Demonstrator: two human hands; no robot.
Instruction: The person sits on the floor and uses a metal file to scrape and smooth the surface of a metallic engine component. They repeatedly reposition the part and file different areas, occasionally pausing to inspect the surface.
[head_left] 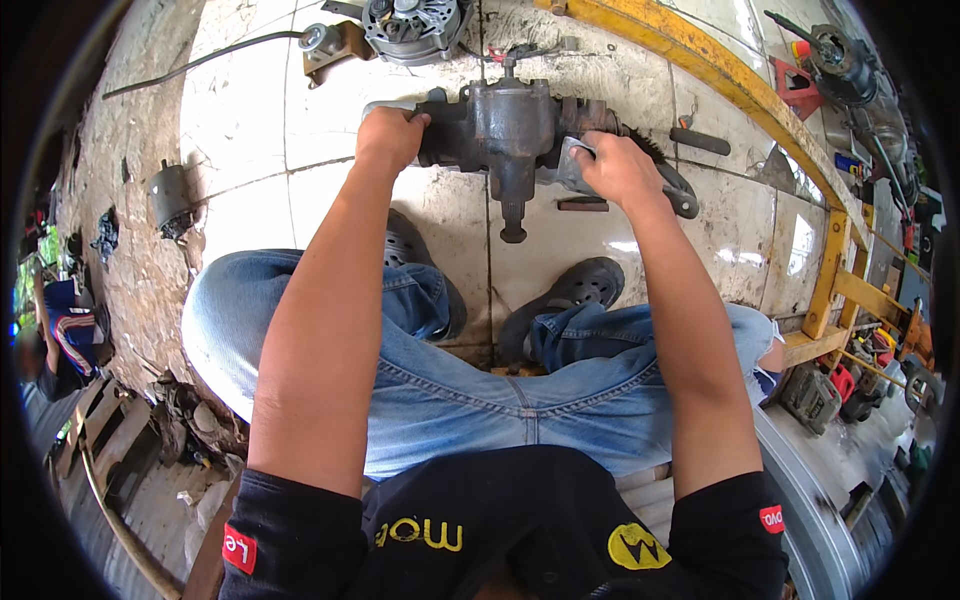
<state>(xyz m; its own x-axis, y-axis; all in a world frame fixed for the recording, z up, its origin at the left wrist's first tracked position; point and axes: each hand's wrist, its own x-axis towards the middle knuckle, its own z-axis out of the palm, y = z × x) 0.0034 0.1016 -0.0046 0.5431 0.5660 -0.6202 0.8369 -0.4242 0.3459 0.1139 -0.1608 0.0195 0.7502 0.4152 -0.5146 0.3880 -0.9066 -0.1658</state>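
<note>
A dark, greasy steering gearbox (pixel 512 125) lies across the tiled floor in front of my feet, its splined shaft pointing toward me. My left hand (pixel 390 138) is wrapped round its left end, with the thumb along the top. At its right end my right hand (pixel 618 168) pinches a thin, light grey piece (pixel 576 160) against the housing; whether this is sandpaper or cloth I cannot tell. Black bristles (pixel 645 145) show just beyond that hand. Beside its wrist rests a dark metal arm (pixel 684 196) with a hole in its end.
An alternator (pixel 415 32) and a bracketed part (pixel 325 48) with a long rod lie at the back. A yellow metal frame (pixel 705 70) curves along the right. A dark-handled tool (pixel 700 140) lies inside it. A metal cylinder (pixel 170 198) stands left; another person (pixel 65 330) is farther off.
</note>
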